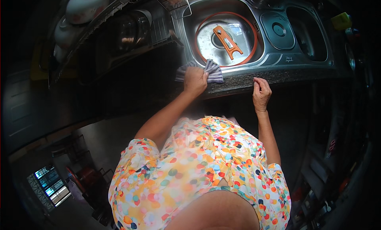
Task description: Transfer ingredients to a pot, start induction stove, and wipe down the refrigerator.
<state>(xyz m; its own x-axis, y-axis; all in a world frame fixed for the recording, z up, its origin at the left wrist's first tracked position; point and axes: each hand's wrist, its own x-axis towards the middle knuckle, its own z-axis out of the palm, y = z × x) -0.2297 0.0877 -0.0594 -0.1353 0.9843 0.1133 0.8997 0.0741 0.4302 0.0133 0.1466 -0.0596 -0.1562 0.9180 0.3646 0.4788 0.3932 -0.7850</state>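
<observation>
My left hand [195, 79] is closed on a striped grey-and-white cloth [215, 71], which lies bunched at the near left edge of the steel sink [239, 68]. To its right, my right hand [262, 91] hovers by the edge of the speckled stone counter [268, 77], its fingers curled; I see nothing in them. Inside the large basin sits a round orange-red ring [256, 42], apparently a rim or band. Within that ring lies an orange flat tool-like piece [223, 38] with a forked end and a pale label bearing writing.
At the upper left, a wire dish rack [119, 4] holds white bowls [86, 8], with metal cookware [131, 30] beside it. A round-lidded drainer section [278, 30] and a smaller basin [306, 36] adjoin on the right, with a yellow-green sponge [341, 21] beyond.
</observation>
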